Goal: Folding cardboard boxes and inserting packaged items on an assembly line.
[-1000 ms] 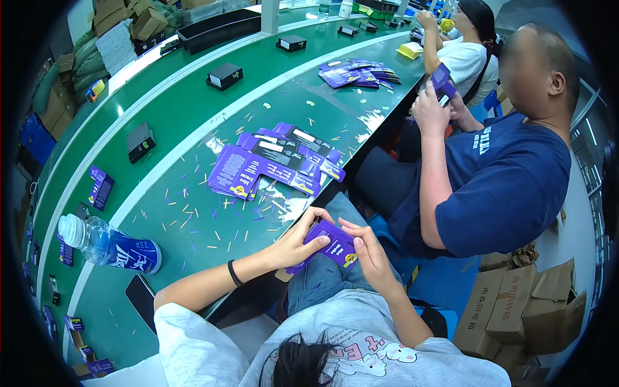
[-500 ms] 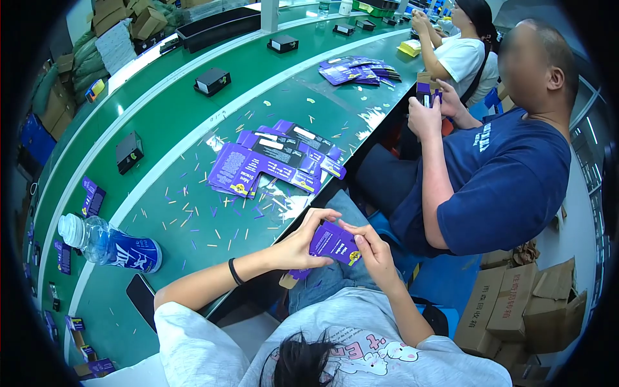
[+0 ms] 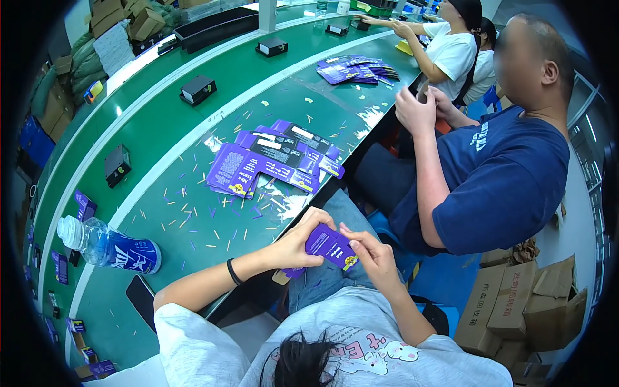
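Over my lap, at the table's edge, my left hand [image 3: 300, 239] grips a partly folded purple carton [image 3: 333, 248] with a small yellow corner mark. My right hand [image 3: 375, 259] has thumb and forefinger pinched at the carton's right edge. The carton's lower end sticks out below my left hand, showing a bare cardboard flap. Ahead on the green table lies a loose stack of flat purple and black cartons [image 3: 242, 169]. Thin paper offcuts [image 3: 187, 209] are scattered round the stack.
A bottle with a blue label [image 3: 129, 250] and a phone [image 3: 140, 300] lie at left. Black boxes [image 3: 198, 89] ride the green belt beyond. A co-worker in a dark blue shirt [image 3: 500, 180] sits at right; more flat cartons [image 3: 358, 69] lie farther off. Brown cardboard boxes [image 3: 509, 300] stand lower right.
My left hand and the carton have shifted slightly left, and my right fingers have moved along its edge. The black belt boxes have moved left and nearer. The co-worker's hands have moved left.
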The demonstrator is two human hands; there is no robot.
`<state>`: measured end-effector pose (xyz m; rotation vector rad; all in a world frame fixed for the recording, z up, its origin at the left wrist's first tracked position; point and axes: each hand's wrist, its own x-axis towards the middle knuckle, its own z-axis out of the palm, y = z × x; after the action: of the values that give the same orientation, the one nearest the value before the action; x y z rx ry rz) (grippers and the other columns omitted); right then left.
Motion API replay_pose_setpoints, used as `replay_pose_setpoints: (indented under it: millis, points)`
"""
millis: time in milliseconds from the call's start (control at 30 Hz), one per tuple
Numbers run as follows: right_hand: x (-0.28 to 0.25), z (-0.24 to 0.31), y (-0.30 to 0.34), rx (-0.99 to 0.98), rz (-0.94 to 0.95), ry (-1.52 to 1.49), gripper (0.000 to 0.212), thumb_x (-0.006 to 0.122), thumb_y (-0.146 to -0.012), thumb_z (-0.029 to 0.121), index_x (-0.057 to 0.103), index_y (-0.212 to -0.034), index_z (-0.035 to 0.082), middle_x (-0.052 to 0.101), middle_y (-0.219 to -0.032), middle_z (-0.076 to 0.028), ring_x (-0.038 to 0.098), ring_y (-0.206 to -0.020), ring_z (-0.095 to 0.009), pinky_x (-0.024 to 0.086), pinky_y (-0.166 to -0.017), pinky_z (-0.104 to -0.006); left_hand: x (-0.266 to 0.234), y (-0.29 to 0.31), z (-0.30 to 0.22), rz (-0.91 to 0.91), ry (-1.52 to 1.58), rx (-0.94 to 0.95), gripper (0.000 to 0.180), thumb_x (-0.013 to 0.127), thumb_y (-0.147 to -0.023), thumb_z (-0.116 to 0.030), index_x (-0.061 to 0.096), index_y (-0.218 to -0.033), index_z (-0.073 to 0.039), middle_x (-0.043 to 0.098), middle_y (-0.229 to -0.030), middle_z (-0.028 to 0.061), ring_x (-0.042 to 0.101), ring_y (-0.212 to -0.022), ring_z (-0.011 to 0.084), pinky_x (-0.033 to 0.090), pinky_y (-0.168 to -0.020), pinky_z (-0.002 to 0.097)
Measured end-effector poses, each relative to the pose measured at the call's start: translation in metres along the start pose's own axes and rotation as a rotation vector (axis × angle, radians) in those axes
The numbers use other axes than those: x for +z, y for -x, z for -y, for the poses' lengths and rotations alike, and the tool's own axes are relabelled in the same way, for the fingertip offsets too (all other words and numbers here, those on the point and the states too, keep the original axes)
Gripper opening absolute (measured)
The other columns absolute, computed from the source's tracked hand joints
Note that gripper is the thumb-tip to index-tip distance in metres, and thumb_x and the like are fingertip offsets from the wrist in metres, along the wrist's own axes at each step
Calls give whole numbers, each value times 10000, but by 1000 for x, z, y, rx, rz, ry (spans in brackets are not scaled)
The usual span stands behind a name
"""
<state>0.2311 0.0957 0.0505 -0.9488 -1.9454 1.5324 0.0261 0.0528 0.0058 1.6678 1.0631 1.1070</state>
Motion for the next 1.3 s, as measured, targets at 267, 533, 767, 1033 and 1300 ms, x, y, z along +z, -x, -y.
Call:
replay_pose_setpoints:
  millis: [267,533,767,1033,1300]
  points:
    - [7,-15,8,-33,-227,-431,140,568,-891,140,602,-970,30,512,-1276,-217,582,-1081,-274,496,-856,-299,2,-1,-6,-31,151,-51,579,639,-597,-67,427,-1134,-99,395,-1107,92,456,-992,238,408,-857,325]
    - [-4,-8,6,-80,-132,-358,113,603,-864,135,586,-902,30,500,-1283,-216,548,-1131,-317,489,-895,-347,0,1,-2,-63,114,-3,567,651,-592,-66,441,-1118,-92,399,-1132,96,455,-1010,239,394,-879,319]
    - [0,-2,7,0,-355,-351,145,648,-841,137,597,-916,23,522,-1234,-192,538,-1128,-304,482,-908,-375,4,1,-6,-211,26,79,569,665,-595,-51,451,-1119,-105,394,-1159,112,452,-1039,269,416,-862,343]
    - [-8,-11,3,84,-271,-375,175,668,-830,171,601,-915,33,486,-1266,-174,510,-1145,-291,460,-938,-406,6,4,-4,-275,-208,211,585,683,-599,-20,458,-1127,-137,377,-1178,135,443,-1060,323,446,-849,398]
    - [2,-7,2,-24,-272,-391,145,644,-849,143,602,-931,31,520,-1231,-162,496,-1158,-271,460,-931,-400,6,7,-6,-262,-204,190,590,684,-597,-17,457,-1129,-133,377,-1180,134,441,-1066,325,441,-866,405]
